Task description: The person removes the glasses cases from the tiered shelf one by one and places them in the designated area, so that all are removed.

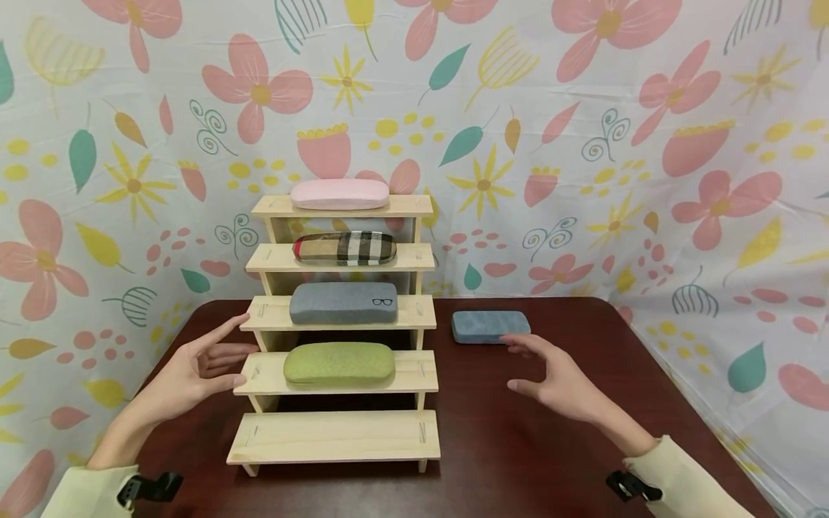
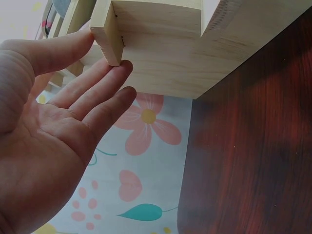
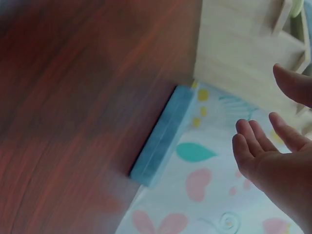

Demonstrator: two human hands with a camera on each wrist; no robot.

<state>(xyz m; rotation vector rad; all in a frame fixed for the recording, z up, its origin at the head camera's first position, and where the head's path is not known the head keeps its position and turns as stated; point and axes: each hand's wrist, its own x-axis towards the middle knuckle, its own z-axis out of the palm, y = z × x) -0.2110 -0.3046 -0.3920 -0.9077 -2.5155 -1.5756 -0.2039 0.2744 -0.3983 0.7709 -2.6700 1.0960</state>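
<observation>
A light wooden tiered stand (image 1: pixel 333 437) is on the dark red-brown table. My left hand (image 1: pixel 201 363) touches the left ends of its middle steps, with fairly straight fingers; in the left wrist view, thumb and fingertips meet a board's end (image 2: pixel 108 34). A blue glasses case (image 1: pixel 490 326) lies on the table right of the stand. My right hand (image 1: pixel 563 378) hovers in front of that case, thumb and fingers apart, holding nothing. In the right wrist view the blue case (image 3: pixel 162 136) is clear of the fingers.
From the top step down lie a pink case (image 1: pixel 340 193), a plaid case (image 1: pixel 345 247), a grey-blue case with a glasses print (image 1: pixel 343 302) and a green case (image 1: pixel 340 362). A flower-patterned cloth (image 1: pixel 486 129) hangs behind and beside the table (image 1: pixel 518 460).
</observation>
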